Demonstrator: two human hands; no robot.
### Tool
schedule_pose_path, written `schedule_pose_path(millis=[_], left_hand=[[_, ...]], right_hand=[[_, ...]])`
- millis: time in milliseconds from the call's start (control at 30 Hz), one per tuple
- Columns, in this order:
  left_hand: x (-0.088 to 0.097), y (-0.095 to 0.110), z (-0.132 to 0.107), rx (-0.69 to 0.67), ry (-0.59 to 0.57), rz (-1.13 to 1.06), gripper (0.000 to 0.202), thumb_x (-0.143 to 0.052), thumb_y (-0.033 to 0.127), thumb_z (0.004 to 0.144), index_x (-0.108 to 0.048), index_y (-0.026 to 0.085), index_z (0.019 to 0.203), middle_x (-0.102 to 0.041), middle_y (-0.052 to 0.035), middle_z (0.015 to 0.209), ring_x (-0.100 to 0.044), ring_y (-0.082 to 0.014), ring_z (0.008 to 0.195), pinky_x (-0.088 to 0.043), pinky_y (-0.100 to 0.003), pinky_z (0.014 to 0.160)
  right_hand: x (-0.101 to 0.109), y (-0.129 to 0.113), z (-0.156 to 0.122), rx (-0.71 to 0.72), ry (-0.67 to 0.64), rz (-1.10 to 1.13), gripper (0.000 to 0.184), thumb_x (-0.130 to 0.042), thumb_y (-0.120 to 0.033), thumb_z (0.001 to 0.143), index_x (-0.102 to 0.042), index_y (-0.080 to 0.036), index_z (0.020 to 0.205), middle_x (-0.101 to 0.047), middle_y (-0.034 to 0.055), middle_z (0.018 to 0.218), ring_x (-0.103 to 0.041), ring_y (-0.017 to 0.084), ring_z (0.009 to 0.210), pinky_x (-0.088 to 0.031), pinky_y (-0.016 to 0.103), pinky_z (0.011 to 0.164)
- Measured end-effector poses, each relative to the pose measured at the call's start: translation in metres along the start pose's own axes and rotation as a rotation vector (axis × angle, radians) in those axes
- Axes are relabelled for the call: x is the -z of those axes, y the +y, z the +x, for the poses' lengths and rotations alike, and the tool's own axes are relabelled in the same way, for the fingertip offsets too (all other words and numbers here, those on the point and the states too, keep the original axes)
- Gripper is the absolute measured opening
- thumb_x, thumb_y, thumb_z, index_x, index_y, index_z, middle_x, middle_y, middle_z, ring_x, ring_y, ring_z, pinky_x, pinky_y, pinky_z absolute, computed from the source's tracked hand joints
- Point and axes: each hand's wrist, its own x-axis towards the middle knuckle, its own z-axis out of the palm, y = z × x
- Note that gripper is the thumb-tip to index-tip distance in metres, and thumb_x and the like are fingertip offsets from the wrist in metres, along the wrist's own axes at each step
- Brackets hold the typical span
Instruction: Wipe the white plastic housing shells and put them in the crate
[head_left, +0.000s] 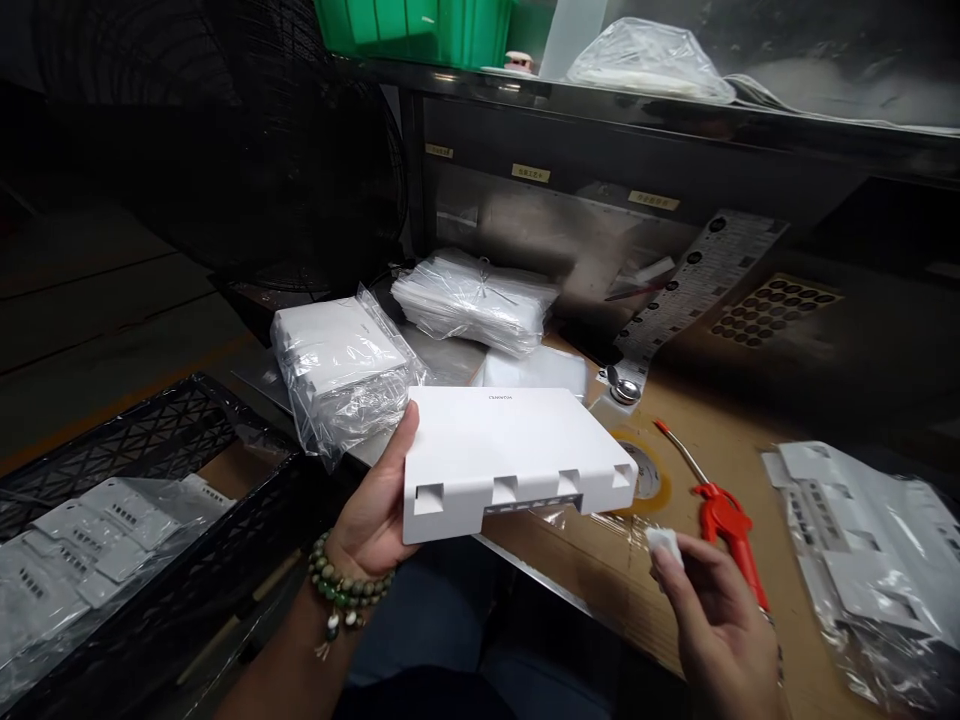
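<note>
I see the left hand (pixel 373 510) at seven o'clock, gripping sideways, thumb (pixel 401 440) pointing toward one, bare left forearm (pixel 289 640) slanting up behind, right hand (pixel 724 620) at four o'clock, its thumb and forefinger pinched, palm partly showing.

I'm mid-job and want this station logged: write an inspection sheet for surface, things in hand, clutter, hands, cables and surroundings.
Surface: brown worktop, partly covered.
Job's things: white housing; small white piece.
Clutter: red blow gun, bagged parts at right, bagged stack at left, clear bags behind.
Hands: left hand holds the white housing; right hand pinches the small white piece.
Cables: nothing clearly seen.
Surroundings: black crate at far left; green bin above.
</note>
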Motion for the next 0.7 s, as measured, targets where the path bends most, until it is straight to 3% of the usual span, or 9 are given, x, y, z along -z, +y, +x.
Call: schedule_pose_path(millis=[233,333,500,600,700], left_hand=[[0.007,0.003,0.001,0.116,-0.007,-0.034,0.070,-0.036,0.058,0.105,-0.043,0.006,0.151,-0.076,-0.0184,0.114,-0.074,-0.0307,0.104,-0.062,-0.041,0.093],[0.011,0.003,0.002,0.129,-0.114,-0.032,0.063,-0.044,0.053,0.106,-0.048,0.007,0.148,-0.077,-0.0128,0.111,-0.074,-0.0255,0.105,-0.060,-0.035,0.094],[0.023,-0.004,0.005,0.088,-0.398,-0.038,0.055,-0.053,0.064,0.099,-0.070,0.021,0.128,-0.079,-0.0029,0.109,-0.075,-0.0229,0.102,-0.059,-0.030,0.095],[0.045,-0.010,0.005,0.006,-0.480,0.065,0.058,-0.054,0.074,0.092,-0.073,0.030,0.125,-0.079,0.0007,0.108,-0.075,-0.0232,0.104,-0.060,-0.031,0.094],[0.085,-0.015,0.006,-0.113,-0.349,0.275,0.066,-0.046,0.085,0.087,-0.076,0.035,0.118,-0.080,0.0013,0.101,-0.071,-0.0258,0.114,-0.059,-0.037,0.098]], right_hand=[[-0.001,0.001,0.001,0.051,0.005,0.031,0.038,-0.082,-0.050,0.078,-0.071,-0.023,0.101,-0.073,0.0041,0.098,-0.069,0.019,0.091,-0.058,0.028,0.084],[0.001,0.004,0.001,0.068,-0.019,0.040,0.036,-0.080,-0.050,0.081,-0.070,-0.023,0.103,-0.072,0.0038,0.098,-0.068,0.017,0.090,-0.057,0.026,0.083],[0.003,0.006,0.002,0.038,-0.051,0.034,0.037,-0.073,-0.054,0.088,-0.067,-0.023,0.107,-0.072,0.0040,0.100,-0.068,0.016,0.092,-0.057,0.026,0.082],[0.004,0.006,0.003,0.037,-0.038,0.074,0.040,-0.072,-0.056,0.088,-0.066,-0.023,0.109,-0.072,0.0045,0.103,-0.068,0.016,0.094,-0.057,0.026,0.081],[0.004,0.005,0.003,0.018,0.005,0.105,0.045,-0.074,-0.060,0.085,-0.065,-0.023,0.109,-0.073,0.0050,0.103,-0.069,0.017,0.092,-0.057,0.026,0.079]])
